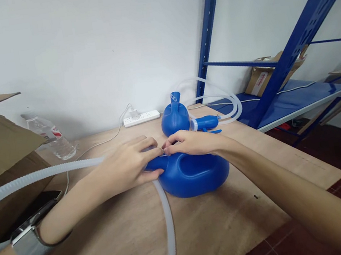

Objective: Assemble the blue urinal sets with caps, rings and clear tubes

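A blue plastic bottle [194, 179] with a moulded handle lies on its side on the table, its neck toward the left. My left hand [130, 161] is closed around that neck, which its fingers partly cover. My right hand [189, 142] rests over the top of the bottle, thumb and fingers pinched near the neck. What they pinch is too small to name. A whitish ribbed hose [76, 165] runs behind my left hand to the left. Another length of hose [168, 231] comes out below that hand and runs toward me.
Behind stands a second blue bottle [174, 120], beside a blue handheld piece [207, 122] and coiled clear hose [236, 106]. A power strip [143, 118] lies by the wall. On the left are a plastic water bottle [59, 140] and cardboard box [1, 141]; a blue rack [268, 90] stands right.
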`<state>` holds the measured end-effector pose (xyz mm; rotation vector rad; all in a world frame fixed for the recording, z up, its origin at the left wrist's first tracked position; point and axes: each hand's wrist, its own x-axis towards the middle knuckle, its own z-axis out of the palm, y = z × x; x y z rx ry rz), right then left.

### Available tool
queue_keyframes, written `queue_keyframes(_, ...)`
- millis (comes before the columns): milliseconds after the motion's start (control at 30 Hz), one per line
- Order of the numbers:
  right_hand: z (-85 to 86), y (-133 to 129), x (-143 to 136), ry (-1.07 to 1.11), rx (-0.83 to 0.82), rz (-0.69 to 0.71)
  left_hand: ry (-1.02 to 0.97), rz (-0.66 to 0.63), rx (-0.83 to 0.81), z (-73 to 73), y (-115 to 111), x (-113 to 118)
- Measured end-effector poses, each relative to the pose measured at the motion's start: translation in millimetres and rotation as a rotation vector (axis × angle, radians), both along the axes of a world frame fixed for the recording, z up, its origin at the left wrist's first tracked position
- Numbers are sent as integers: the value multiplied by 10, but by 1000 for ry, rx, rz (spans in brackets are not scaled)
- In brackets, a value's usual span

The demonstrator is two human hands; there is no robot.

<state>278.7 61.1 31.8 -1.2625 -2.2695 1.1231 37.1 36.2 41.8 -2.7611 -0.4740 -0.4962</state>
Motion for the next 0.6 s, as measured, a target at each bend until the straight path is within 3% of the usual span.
queue_keyframes(267, 30, 105, -20, -28, -113, -49, 96, 60, 4, -13, -8, -13)
queue_keyframes(600, -1, 27, -7, -190, 62, -22, 83, 60, -39, -88, 18, -18)
